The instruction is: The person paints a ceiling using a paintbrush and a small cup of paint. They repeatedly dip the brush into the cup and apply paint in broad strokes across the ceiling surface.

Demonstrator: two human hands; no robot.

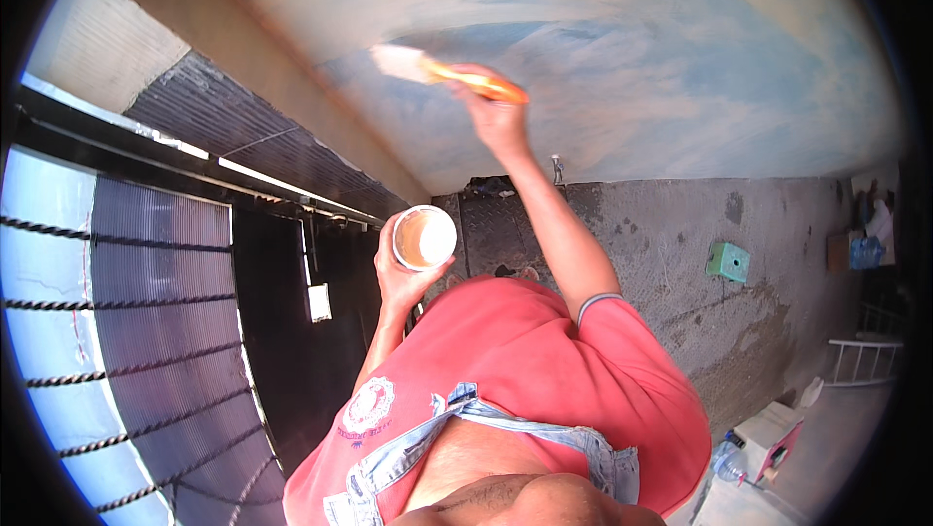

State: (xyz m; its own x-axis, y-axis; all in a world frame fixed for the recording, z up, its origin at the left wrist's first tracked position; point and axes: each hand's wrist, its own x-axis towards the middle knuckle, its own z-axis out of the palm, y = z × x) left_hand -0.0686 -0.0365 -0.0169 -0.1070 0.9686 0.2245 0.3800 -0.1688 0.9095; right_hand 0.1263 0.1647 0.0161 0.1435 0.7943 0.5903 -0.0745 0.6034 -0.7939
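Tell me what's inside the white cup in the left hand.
Inside the white cup, held by the left hand, a bright white patch shows beside a tan area. I can't tell whether that is liquid; anything beneath is hidden.

Head camera: the left one of a side-by-side pair worn on the person's head, giving the one view.
Facing: steeply down and forward, upright, picture left being the wearer's left.
Red shirt (544, 351): close under the lens, spreading up from the lower edge.
Hands: left hand (392, 269) and right hand (498, 116) both inside the view, beyond the shirt.
Painted wall (661, 69): ahead, across the top, its foot along the floor's far edge.
Floor (651, 235): seen from above, right of centre.
Twisted bars (58, 305): far left, near the fisheye's round black rim.
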